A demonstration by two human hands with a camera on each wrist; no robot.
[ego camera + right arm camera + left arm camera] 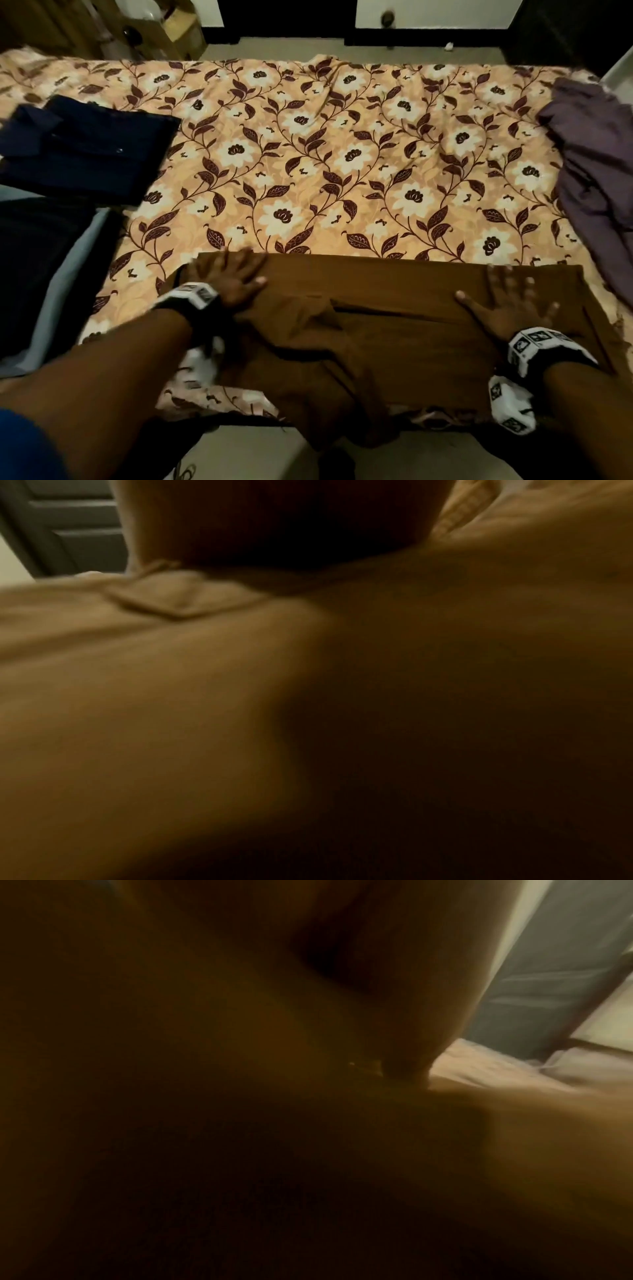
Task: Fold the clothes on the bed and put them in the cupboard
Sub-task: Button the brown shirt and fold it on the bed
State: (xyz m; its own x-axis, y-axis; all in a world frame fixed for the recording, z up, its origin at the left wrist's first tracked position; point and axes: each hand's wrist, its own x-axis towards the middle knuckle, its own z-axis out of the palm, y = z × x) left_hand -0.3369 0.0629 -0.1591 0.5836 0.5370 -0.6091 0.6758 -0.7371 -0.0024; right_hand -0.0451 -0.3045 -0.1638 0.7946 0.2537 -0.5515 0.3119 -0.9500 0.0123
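At the bed's near edge, the brown cotton garment (pixel 370 325) lies long axis left-right; left hand (pixel 236 277) and right hand (pixel 496 305) press it flat, fingers spread. Farther left sits a folded navy shirt (pixel 85 150).

I count three garments on my bed: one brown garment (pixel 394 329), one folded navy shirt (pixel 89 150), one purple garment (pixel 596 164).

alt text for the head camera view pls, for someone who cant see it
Both hands, left hand and right hand, press flat on a brown cloth garment at the near edge of a floral-sheeted bed. A folded navy blue shirt lies far left, a crumpled purple garment far right.
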